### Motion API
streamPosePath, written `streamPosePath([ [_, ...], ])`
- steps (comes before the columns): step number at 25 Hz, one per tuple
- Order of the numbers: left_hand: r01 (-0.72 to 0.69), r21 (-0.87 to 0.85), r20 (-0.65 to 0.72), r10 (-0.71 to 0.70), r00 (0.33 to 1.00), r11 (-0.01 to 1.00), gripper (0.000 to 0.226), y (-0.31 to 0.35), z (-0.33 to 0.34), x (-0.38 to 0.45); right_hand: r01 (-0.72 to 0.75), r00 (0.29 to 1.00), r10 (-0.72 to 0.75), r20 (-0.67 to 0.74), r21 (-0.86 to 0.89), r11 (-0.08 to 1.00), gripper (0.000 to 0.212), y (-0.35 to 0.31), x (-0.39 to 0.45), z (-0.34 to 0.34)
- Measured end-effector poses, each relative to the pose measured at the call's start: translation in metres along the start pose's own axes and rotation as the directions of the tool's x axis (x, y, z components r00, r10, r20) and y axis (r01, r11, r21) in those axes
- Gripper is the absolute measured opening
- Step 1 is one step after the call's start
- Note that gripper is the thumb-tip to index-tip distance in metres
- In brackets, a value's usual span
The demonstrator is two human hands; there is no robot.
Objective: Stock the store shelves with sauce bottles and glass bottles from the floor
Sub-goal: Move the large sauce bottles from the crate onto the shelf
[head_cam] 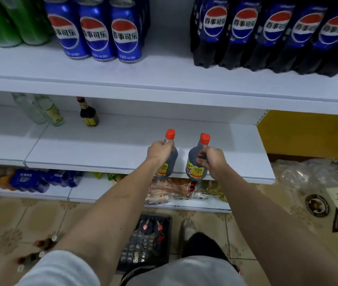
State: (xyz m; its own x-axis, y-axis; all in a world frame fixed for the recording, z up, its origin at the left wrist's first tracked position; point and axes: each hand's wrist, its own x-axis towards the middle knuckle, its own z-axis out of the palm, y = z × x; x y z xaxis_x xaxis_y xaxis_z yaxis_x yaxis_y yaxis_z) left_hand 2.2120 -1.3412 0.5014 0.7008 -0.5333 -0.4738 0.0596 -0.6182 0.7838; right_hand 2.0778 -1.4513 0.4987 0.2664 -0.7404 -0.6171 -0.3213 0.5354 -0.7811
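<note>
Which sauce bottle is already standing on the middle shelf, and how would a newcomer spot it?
Find the white middle shelf, below the row of blue cans. Near its back left, just right of two pale glass bottles, stands one small sauce bottle. It is dark with a yellow label and a dark cap, and no hand holds it, unlike the two red-capped bottles being gripped at the front edge.

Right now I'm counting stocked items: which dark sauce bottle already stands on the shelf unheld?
The small dark sauce bottle at the middle shelf's back left, beside the clear glass bottles; the other two are held.
</note>
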Motion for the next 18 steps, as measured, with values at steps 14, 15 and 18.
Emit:
streamPosePath([
  [14, 0.056, -0.151, -0.032, -0.062, 0.998, 0.987, 0.032, -0.008, 0.051, 0.11, 0.025, 0.991, 0.0, 0.137, -0.18, 0.983, 0.025, -0.017, 0.121, 0.024],
  [15, 0.046, -0.144, -0.019, -0.049, 0.999, 0.989, 0.033, -0.01, 0.05, 0.112, 0.025, 0.993, -0.004, 0.116, -0.185, 0.982, 0.019, -0.018, 0.122, 0.026],
  [18, -0.014, 0.011, -0.051, 0.014, 0.999, 1.0, 0.02, -0.012, 0.048, 0.113, 0.104, 0.994, -0.113, -0.006, -0.339, 0.935, 0.016, -0.012, 0.121, 0.025],
])
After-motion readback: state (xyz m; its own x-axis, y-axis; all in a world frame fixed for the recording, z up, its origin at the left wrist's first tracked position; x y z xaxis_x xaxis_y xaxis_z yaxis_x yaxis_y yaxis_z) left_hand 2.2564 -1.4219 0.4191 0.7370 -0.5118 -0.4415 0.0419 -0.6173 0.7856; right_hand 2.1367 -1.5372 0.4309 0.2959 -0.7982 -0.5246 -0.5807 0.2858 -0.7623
